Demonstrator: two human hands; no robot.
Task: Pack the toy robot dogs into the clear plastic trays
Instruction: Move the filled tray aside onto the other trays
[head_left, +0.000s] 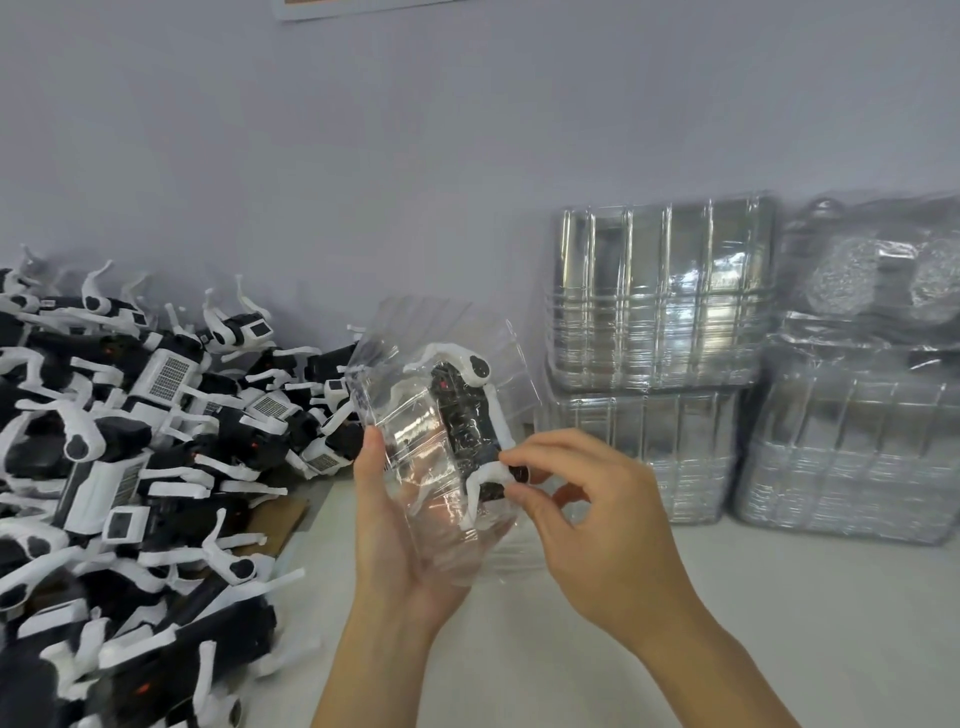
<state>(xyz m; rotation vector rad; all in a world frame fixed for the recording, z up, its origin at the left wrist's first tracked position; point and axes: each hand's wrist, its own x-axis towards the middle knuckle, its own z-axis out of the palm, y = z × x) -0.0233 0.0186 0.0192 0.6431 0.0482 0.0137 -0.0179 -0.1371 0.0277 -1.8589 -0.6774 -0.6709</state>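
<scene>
Hands (395, 525) on unlabelled tray (415, 441), dog (462, 410)

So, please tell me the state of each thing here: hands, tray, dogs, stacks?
left hand: holds the clear tray from below
right hand: pinches the toy dog's white leg
clear tray: held up, tilted
toy dog: lying in the tray
pile of dogs: loose, unpacked
tray stacks: nested, by the wall

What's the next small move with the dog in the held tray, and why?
Probably press the toy robot dog's lower white leg down into the clear tray. The right hand pinches that leg, which seems proud of its pocket, while the left hand cradles the tray.
</scene>
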